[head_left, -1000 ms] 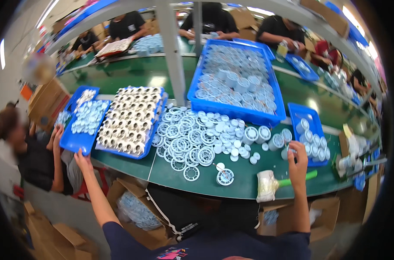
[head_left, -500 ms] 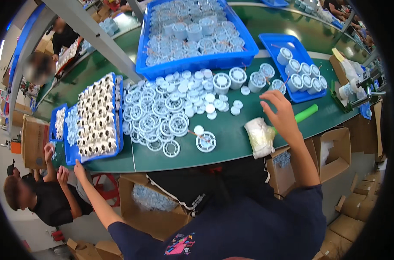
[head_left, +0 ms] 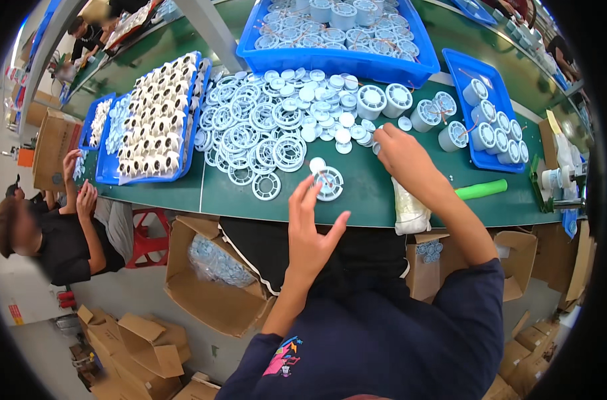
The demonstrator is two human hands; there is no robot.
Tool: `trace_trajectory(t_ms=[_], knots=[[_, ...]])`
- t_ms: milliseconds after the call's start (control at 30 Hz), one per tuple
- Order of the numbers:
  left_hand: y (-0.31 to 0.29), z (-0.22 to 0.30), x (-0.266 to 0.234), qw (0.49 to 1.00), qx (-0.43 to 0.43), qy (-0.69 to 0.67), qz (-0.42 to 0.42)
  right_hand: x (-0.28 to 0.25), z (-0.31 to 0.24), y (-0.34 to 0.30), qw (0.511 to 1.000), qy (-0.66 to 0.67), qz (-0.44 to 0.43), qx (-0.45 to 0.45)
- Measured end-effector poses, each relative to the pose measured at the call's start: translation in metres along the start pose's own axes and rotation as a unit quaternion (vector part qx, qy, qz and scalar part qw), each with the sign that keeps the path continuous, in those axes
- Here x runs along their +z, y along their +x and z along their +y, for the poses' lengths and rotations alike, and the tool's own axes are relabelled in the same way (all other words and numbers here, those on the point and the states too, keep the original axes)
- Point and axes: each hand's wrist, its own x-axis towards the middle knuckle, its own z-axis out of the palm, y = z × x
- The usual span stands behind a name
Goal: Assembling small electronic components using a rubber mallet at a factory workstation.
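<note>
My left hand (head_left: 309, 233) is open, thumb and fingers spread, its fingertips beside a pale blue round housing (head_left: 329, 185) with an orange wire. A small white disc (head_left: 317, 165) lies against the housing's far side. My right hand (head_left: 405, 157) is closed at the fingertips on a small pale blue disc (head_left: 376, 149), mostly covered by the fingers. Just left of it spreads a heap of similar discs (head_left: 327, 110). Farther left lie many slotted rings (head_left: 253, 120), one ring (head_left: 266, 187) apart at the near side. Cylindrical fan-like housings (head_left: 371, 101) stand beyond my right hand.
A large blue bin (head_left: 337, 61) of housings stands at the back; a blue tray (head_left: 497, 161) holds more at right. White moulded parts (head_left: 153, 120) fill a left tray. A wrapped white bundle (head_left: 410, 212) and green tube (head_left: 482, 189) lie near my right forearm. A co-worker (head_left: 63, 233) sits left.
My left hand has left the edge of the left tray and come to the round housing. My right hand has moved left from above the wrapped bundle and closed on a disc. The view has shifted.
</note>
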Motion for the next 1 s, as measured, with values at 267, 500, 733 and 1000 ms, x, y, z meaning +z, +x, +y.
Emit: trace_trajectory(t_ms=[267,500,733,1000], knots=[[0.015,-0.028,0.016,0.999,-0.033,0.031,0.020,0.003,-0.038,-0.027,0.995,0.043,0.055,-0.071],[-0.004,-0.036,0.017,0.997,0.065,0.021,0.046,-0.001,-0.055,-0.053,0.980,-0.132,-0.087,-0.120],[0.009,-0.035,-0.003,0.980,0.161,0.111,-0.032,0.005,-0.057,-0.059,0.976,-0.161,-0.024,-0.143],[0.029,-0.040,-0.020,0.952,0.238,0.133,-0.138,0.005,-0.059,-0.058,0.990,-0.060,-0.031,-0.123]])
